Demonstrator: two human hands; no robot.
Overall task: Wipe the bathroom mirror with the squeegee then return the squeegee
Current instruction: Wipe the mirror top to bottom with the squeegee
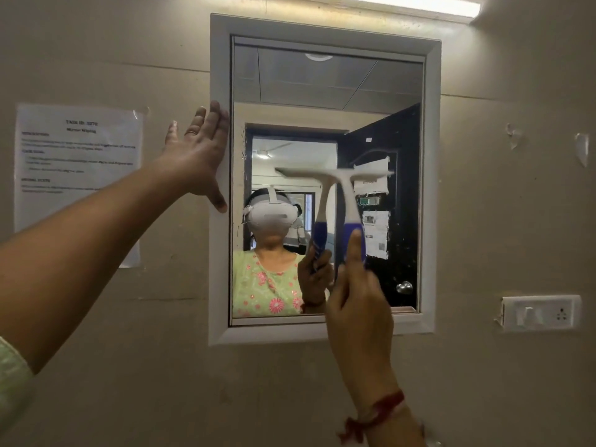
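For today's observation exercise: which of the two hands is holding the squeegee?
The right hand, gripping the squeegee by its blue handle; the left hand rests flat against the mirror frame.

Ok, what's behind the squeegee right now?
The mirror glass is behind the squeegee, reflecting the tool itself and a dark door with papers. The right hand grips the handle. The strip of glass under the blade is covered.

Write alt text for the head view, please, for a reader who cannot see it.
The right hand holds a white-and-blue squeegee against the white-framed wall mirror, while the open left hand rests on the frame at its left edge.
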